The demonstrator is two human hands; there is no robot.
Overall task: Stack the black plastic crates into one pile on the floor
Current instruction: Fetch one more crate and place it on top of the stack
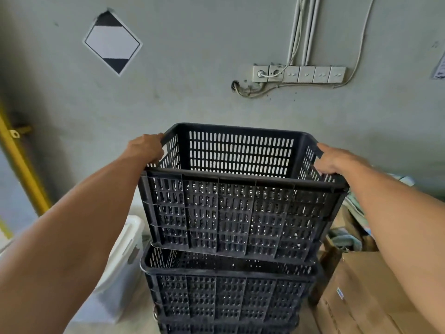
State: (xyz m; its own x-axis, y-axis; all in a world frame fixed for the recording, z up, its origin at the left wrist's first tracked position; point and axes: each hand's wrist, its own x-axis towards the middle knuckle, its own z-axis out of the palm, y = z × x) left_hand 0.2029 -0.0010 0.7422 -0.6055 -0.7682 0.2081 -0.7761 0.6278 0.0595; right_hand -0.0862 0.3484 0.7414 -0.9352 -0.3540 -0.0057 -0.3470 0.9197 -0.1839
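Note:
I hold a black slotted plastic crate [231, 213] in the middle of the view. My left hand [145, 148] grips its left rim and my right hand [333, 160] grips its right rim. The crate is empty and sits tilted slightly, its base just inside the top of a second black crate [228, 292] below it. The edge of a third black crate [226, 329] shows under that one at the bottom of the frame. The floor under the pile is hidden.
A white plastic bin [120, 268] stands left of the pile. Cardboard boxes [356, 292] lie to the right. A grey wall [192, 88] with a socket strip [298, 74] and cables is close behind. A yellow pipe [21, 165] runs down the left.

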